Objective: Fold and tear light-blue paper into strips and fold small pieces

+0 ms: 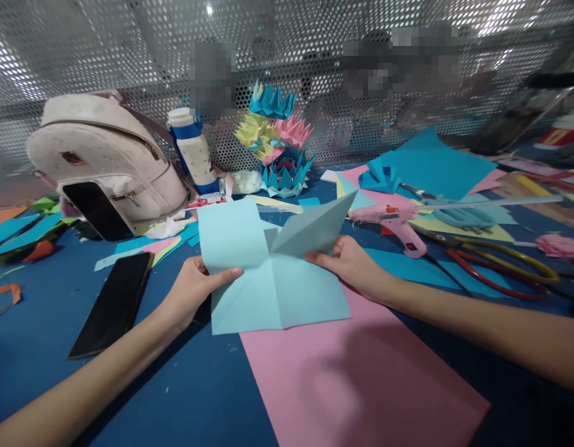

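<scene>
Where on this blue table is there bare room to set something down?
Bare table shows between the left forearm, light-blue paper and pink sheet; another patch lies between the flat phone and the curved orange scrap. Crowded: right, around the glue gun and scissors.

Open gap between left forearm (114, 367), pink sheet (375, 379); glue gun (395, 218), scissors (455, 248) obstruct beyond right hand (359, 268).

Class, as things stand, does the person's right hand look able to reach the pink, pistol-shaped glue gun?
Probably yes: the pink, pistol-shaped glue gun lies near the right hand with nothing upright between them, though it must first release the creased, pale blue paper.
</scene>
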Available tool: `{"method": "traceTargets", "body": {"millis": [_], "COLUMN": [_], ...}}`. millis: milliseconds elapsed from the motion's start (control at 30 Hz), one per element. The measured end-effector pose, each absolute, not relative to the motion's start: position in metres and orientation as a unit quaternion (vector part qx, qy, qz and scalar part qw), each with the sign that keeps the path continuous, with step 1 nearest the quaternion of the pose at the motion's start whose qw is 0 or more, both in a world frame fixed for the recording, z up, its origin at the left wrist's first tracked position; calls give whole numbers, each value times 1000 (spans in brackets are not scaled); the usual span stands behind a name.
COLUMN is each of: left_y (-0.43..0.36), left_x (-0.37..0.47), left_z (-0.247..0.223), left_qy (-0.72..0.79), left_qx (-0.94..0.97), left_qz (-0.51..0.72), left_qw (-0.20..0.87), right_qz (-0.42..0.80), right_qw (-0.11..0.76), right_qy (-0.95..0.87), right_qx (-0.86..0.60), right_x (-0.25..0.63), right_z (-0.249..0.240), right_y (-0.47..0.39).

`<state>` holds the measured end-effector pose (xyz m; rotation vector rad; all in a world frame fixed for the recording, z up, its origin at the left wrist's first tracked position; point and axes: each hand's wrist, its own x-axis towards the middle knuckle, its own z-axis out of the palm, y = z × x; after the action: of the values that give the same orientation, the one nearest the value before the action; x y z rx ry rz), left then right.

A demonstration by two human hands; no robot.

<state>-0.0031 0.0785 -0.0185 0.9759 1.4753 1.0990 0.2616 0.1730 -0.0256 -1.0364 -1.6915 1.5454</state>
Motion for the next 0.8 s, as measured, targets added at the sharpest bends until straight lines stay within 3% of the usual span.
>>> {"method": "traceTargets", "body": {"millis": [800], "left_y": [80], "left_x": [-2], "left_z": [-23], "left_qy": [598], "left_qx": [380], "left_qz": [504], "left_qw": [495], "right_qz": [626], "right_qw": [321], "right_qy": [-604], "right_qx": [-375], "right_x": [261], "right_z": [-27], "right_y": [175]}}
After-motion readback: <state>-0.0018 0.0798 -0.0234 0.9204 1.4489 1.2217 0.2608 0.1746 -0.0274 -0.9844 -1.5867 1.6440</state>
